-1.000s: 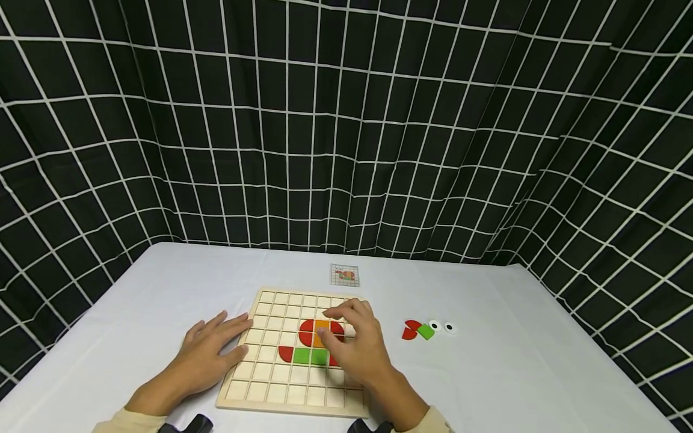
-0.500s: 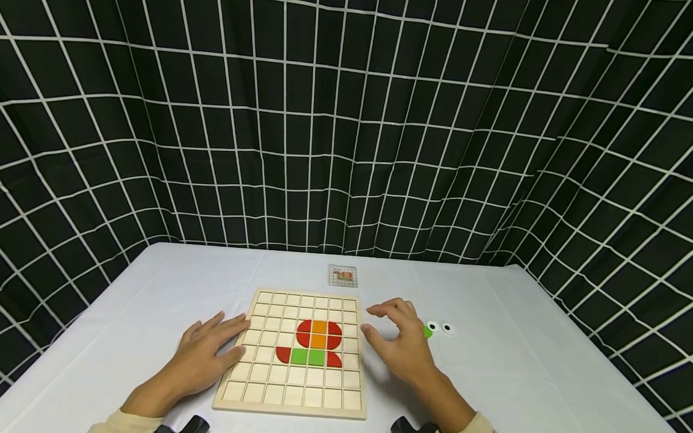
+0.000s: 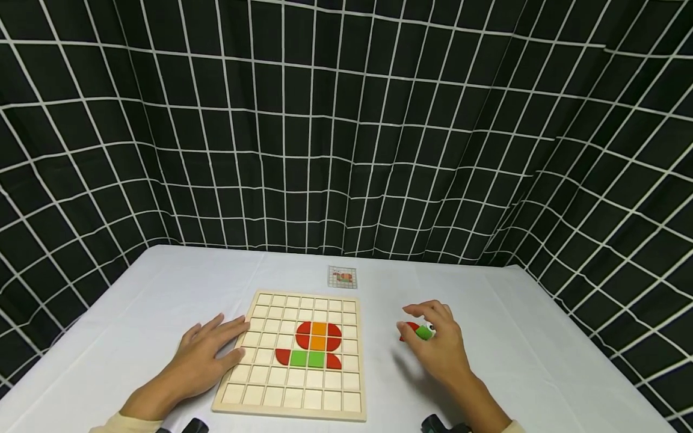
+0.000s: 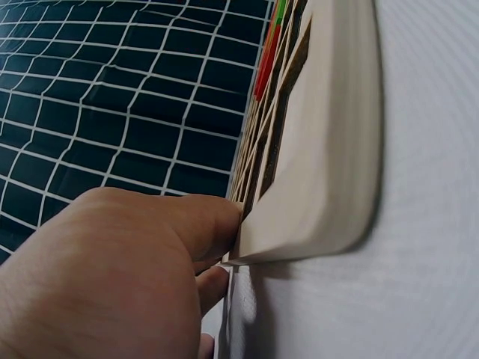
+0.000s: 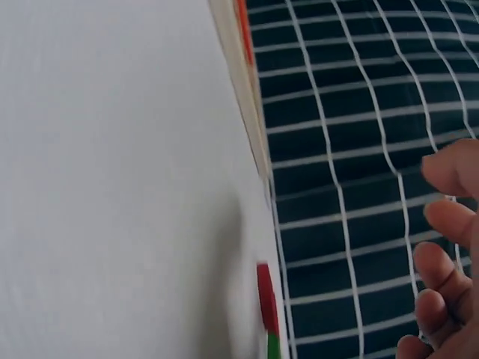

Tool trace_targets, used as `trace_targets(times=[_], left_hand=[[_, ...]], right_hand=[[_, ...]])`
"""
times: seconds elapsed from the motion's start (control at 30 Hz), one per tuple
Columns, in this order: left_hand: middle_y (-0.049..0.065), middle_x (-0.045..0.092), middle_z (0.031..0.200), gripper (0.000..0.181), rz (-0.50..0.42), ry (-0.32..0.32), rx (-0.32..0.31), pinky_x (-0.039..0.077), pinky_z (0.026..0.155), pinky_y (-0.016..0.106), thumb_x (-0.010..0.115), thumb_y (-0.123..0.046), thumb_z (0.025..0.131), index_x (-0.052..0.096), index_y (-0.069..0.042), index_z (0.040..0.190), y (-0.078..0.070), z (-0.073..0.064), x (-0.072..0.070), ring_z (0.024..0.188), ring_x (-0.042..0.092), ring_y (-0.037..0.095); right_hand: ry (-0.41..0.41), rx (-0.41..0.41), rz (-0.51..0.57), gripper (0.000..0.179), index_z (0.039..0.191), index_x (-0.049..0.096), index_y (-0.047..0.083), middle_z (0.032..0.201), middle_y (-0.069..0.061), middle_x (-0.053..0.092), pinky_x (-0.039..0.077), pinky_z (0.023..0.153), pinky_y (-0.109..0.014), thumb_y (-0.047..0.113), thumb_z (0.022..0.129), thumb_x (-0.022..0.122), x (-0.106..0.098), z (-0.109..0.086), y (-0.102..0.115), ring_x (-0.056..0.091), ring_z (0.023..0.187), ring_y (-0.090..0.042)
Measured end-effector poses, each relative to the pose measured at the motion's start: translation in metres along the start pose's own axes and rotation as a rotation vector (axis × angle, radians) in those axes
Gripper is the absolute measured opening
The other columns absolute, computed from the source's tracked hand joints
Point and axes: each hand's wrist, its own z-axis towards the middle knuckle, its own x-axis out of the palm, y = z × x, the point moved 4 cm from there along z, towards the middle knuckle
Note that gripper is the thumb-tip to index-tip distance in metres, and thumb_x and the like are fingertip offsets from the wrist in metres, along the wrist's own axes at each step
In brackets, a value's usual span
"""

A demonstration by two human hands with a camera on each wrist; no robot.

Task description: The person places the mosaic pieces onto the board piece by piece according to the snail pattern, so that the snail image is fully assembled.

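A square wooden grid board (image 3: 292,395) lies on the white table. Red quarter-circle pieces (image 3: 334,344), orange squares (image 3: 319,328) and green squares (image 3: 298,358) sit in its cells. My left hand (image 3: 200,358) rests at the board's left edge, fingers spread; the left wrist view shows the thumb touching the frame (image 4: 318,179). To the board's right, my right hand (image 3: 441,343) hovers over loose pieces, thumb and forefinger apart with nothing between them. Around it show a red piece (image 3: 412,326), a green square (image 3: 425,332) and part of a white eye disc (image 3: 431,327); the hand hides the others.
Behind the board lies a small picture card (image 3: 342,277) printed with a coloured figure on a grid. A black curtain with white grid lines (image 3: 303,150) surrounds the table (image 3: 514,337) at the back and sides.
My right hand has moved right, from above the board to over the loose pieces. The red quarter piece at the green row's right end is now uncovered. My left hand stays put.
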Motion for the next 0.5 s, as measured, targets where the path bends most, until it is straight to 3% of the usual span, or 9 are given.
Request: trace_targets(times=[0.13, 0.37, 0.5], left_hand=[[0.01, 0.052, 0.139, 0.042, -0.011, 0.01, -0.004, 0.011, 0.102, 0.066, 0.066, -0.023, 0.091, 0.061, -0.009, 0.13, -0.001, -0.001, 0.004, 0.133, 0.031, 0.046], [0.012, 0.051, 0.139, 0.044, -0.005, 0.012, 0.01, 0.01, 0.102, 0.067, 0.066, -0.023, 0.091, 0.06, -0.007, 0.131, -0.003, 0.002, 0.0, 0.133, 0.03, 0.047], [0.011, 0.05, 0.14, 0.045, 0.005, 0.019, -0.001, 0.01, 0.103, 0.066, 0.065, -0.025, 0.092, 0.059, -0.008, 0.133, 0.0, 0.001, -0.003, 0.134, 0.029, 0.046]], right_hand=[[0.016, 0.074, -0.039, 0.027, 0.095, 0.073, 0.011, 0.089, 0.0, 0.062, 0.041, 0.071, -0.032, 0.001, 0.071, 0.083, -0.008, -0.007, -0.018, 0.051, 0.085, -0.023], [0.111, 0.352, -0.194, 0.023, 0.1, 0.072, 0.006, 0.092, -0.008, 0.061, 0.039, 0.072, -0.04, 0.012, 0.078, 0.077, -0.008, -0.016, -0.048, 0.05, 0.089, -0.025], [0.192, 0.452, -0.239, 0.022, 0.098, 0.071, 0.005, 0.092, -0.009, 0.061, 0.039, 0.074, -0.041, 0.015, 0.08, 0.075, -0.004, -0.016, -0.052, 0.049, 0.091, -0.027]])
